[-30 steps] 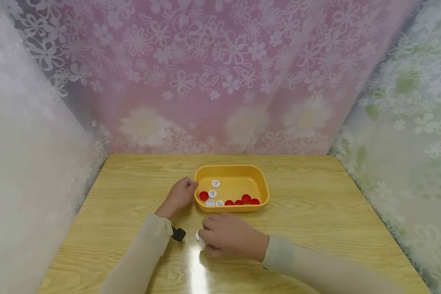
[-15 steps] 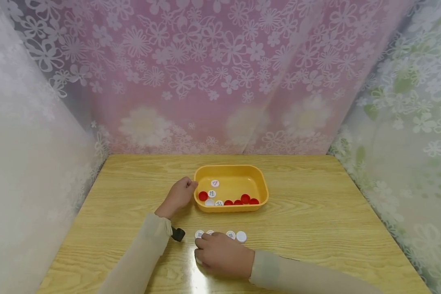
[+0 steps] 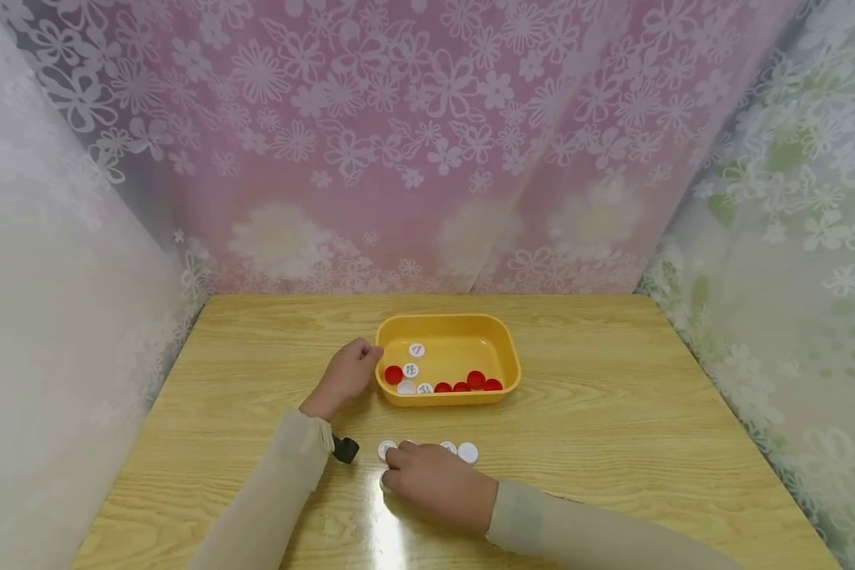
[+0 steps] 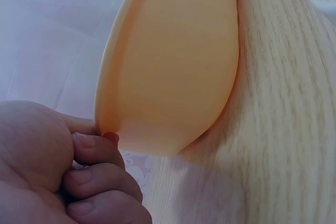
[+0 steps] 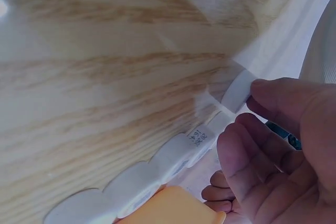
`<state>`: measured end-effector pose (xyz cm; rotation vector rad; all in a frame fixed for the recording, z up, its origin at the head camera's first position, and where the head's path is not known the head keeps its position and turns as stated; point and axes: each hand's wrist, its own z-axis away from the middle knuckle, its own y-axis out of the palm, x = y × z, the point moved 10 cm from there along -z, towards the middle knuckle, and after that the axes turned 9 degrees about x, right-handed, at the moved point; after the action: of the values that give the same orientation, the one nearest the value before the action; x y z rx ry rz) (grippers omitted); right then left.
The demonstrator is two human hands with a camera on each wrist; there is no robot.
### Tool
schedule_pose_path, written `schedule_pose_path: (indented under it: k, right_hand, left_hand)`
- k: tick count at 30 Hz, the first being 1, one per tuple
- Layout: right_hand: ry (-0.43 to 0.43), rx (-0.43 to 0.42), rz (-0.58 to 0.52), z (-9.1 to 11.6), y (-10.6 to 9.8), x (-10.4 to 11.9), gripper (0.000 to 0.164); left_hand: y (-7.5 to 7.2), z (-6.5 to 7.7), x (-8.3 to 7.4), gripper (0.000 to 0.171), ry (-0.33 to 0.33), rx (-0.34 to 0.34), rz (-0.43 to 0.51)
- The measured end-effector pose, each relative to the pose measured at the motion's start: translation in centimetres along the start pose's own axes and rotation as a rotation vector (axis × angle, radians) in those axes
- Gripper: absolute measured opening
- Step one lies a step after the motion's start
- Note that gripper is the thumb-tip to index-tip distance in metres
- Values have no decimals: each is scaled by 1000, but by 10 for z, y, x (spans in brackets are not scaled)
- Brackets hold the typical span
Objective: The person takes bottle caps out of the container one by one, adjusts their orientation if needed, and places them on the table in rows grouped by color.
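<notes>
At the tray's left end my left hand (image 3: 347, 372) pinches the rim of a yellow plastic tray (image 4: 173, 61) between thumb and curled index finger. Red and white bottle caps lie inside it, among them a red cap (image 3: 394, 374) and a printed white cap (image 3: 410, 370). In front of the tray, my right hand (image 3: 442, 487) bends over a row of white bottle caps, partly hiding it. A plain white cap (image 3: 468, 453) ends the row on the right. My right thumb and fingers hold another white bottle cap (image 5: 239, 92), just on the near side of the row's left end.
The wooden table (image 3: 584, 380) carries everything. A pink floral curtain (image 3: 427, 158) hangs along its back edge, with pale patterned curtains at both sides. A black device (image 3: 345, 450) sits at my left wrist.
My right hand first drew back from the row toward me, uncovering several white caps, then shifted slightly forward with a cap at its fingertips. My left hand stays on the tray rim.
</notes>
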<state>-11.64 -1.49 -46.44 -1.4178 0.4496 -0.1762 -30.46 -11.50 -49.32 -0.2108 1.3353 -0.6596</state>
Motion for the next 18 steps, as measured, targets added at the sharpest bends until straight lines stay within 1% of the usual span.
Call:
schedule_pose_path:
  k: [5, 12, 18]
  right_hand:
    - [5, 8, -26, 0, 3, -2, 13]
    - [12, 7, 9, 0, 5, -2, 14]
    - [8, -4, 2, 0, 5, -3, 11]
  left_hand:
    - [-1, 1, 0, 33, 1, -7, -1]
    - [-1, 2, -3, 32, 0, -3, -3]
    - [0, 2, -2, 33, -19, -8, -4]
